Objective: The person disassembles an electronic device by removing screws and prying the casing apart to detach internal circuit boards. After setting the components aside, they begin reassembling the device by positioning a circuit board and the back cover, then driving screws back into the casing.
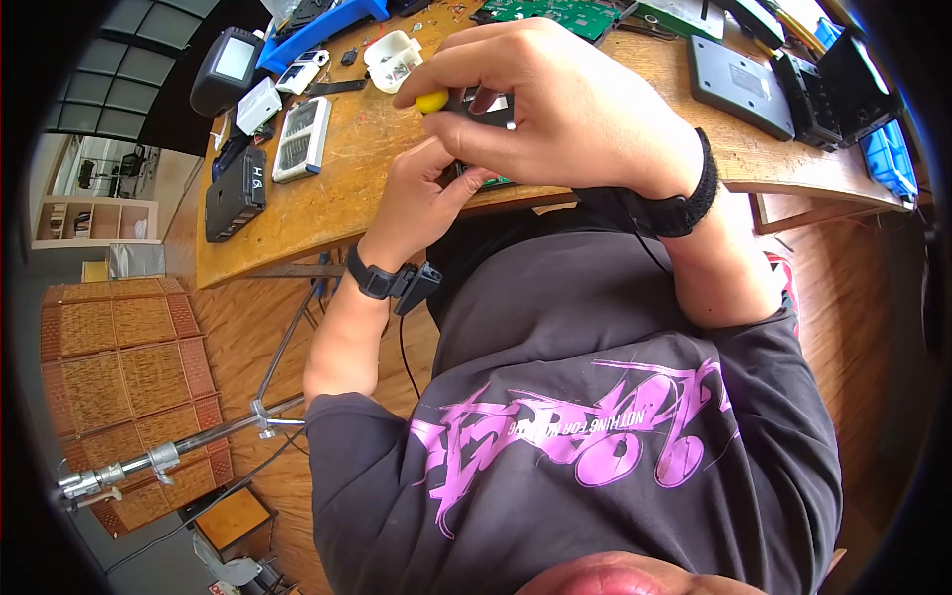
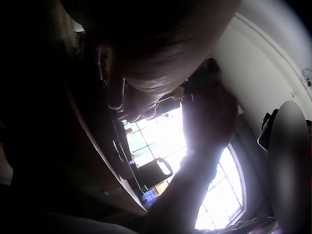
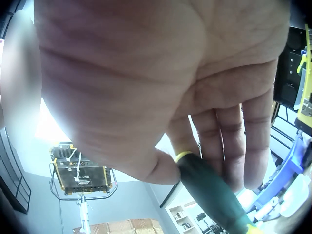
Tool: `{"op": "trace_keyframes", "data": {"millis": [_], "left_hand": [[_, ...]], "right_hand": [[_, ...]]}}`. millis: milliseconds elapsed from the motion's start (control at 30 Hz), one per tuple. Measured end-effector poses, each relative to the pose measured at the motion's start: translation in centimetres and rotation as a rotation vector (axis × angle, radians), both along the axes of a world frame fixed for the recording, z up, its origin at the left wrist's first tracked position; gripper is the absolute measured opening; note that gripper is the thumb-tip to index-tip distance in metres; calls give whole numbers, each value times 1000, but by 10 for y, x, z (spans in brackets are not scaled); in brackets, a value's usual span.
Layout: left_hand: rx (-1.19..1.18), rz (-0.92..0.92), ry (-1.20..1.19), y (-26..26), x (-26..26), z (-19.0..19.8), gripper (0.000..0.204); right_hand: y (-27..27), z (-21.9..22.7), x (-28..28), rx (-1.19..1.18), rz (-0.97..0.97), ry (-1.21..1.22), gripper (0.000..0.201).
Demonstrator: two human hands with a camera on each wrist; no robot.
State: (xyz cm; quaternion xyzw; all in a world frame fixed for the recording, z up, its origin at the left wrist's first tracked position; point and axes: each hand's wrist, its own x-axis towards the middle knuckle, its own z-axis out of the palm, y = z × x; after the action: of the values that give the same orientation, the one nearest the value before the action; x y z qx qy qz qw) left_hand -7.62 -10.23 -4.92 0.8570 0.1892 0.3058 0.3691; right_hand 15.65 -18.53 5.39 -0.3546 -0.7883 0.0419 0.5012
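My right hand (image 1: 585,109) pinches a screwdriver between thumb and fingers. The screwdriver's yellow end (image 1: 432,101) shows in the head view, and its dark green handle (image 3: 212,192) fills the lower part of the right wrist view. Below and to the left, my left hand (image 1: 416,198) grips the edge of a green circuit board (image 1: 498,181) near the table's front edge. Most of that board is hidden behind the right hand. The left wrist view is very dark, with a hand (image 2: 161,63) only in outline. The screwdriver's tip is out of sight.
On the wooden table (image 1: 347,198) lie a white open box (image 1: 394,61), a clear-lidded bit case (image 1: 300,139), a black box (image 1: 236,195) and a large green circuit board (image 1: 555,18). A dark grey flat device (image 1: 741,87) and blue bins (image 1: 886,164) stand at right.
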Motion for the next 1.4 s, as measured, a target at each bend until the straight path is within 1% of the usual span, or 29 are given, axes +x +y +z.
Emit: {"op": "trace_keyframes", "data": {"millis": [100, 167, 233, 300, 367, 500, 533, 567, 600, 633, 667, 700, 733, 767, 800, 867, 900, 933, 967, 1000, 1033, 1067, 1100, 1167, 1233, 1300, 1400], "left_hand": [[-23, 23, -66, 2, 4, -7, 22], [62, 58, 52, 5, 5, -5, 24], [77, 72, 76, 5, 5, -3, 25], [91, 84, 100, 5, 4, 1, 26], [-66, 21, 44, 5, 1, 5, 23], [-95, -39, 6, 8, -5, 3, 21], [-184, -24, -11, 7, -5, 2, 19], [-273, -10, -28, 4, -5, 2, 17], [-271, -9, -27, 2, -3, 3, 17], [-284, 11, -83, -2, 0, 4, 15], [-298, 32, -140, -5, 2, 5, 14], [-300, 33, -141, 0, 1, 2, 14], [-253, 4, -71, 7, 0, -1, 14], [-206, -25, -1, 12, -1, -3, 15], [-206, -21, -2, 13, -1, -3, 15], [-180, -30, 6, 14, 1, -2, 19], [-180, -31, 6, 13, 1, 1, 19], [-125, -19, 25, 11, 1, 6, 19], [-70, -7, 45, 11, 0, 8, 19], [-71, -8, 45, 11, 1, 7, 19], [-45, -47, -5, 11, 1, 7, 19], [-20, -85, -54, 11, 2, 8, 19], [-22, -84, -53, 8, 2, 9, 19], [-162, -36, -66, 1, 3, 13, 18], [-172, -13, -25, -1, 5, 13, 17], [-181, 8, 14, -2, 7, 14, 16], [-170, 6, 22, 3, 7, 11, 14]], "right_hand": [[4, -2, -2, -54, 16, -32, 29], [7, -5, -4, -80, 11, -45, 27], [6, -7, -5, -138, 30, -8, 24], [13, -13, -8, -114, 56, -1, 25], [15, -14, -10, -94, 82, 8, 25], [13, -10, -12, -218, 132, -17, 31], [13, -10, -13, -265, 160, -13, 33], [13, -10, -14, -263, 162, -13, 33], [12, -11, -15, -231, 114, -8, 34], [12, -12, -16, -199, 67, -2, 36], [12, -11, -16, -199, 67, -3, 36], [12, -11, -15, -157, 32, 51, 36], [11, -10, -14, -115, -1, 105, 36], [9, -7, -13, -144, -20, 134, 31], [4, 0, -11, -144, -17, 133, 31], [-9, 13, -6, -156, 63, 179, 25], [-9, 12, -4, -92, 47, 131, 26], [-5, 9, -4, -92, 45, 130, 26], [1, 6, -4, -152, 53, 134, 28], [5, 3, -4, -213, 60, 138, 30], [5, 1, -5, -214, 59, 138, 30], [4, 0, -5, -142, 36, 95, 27], [4, -1, -6, -72, 15, 53, 26], [2, 1, -7, -84, 43, 49, 24], [2, 1, -8, -93, 70, 45, 23], [5, -2, -9, -148, 26, 7, 22], [8, -10, -11, -109, 54, 1, 21]]}}
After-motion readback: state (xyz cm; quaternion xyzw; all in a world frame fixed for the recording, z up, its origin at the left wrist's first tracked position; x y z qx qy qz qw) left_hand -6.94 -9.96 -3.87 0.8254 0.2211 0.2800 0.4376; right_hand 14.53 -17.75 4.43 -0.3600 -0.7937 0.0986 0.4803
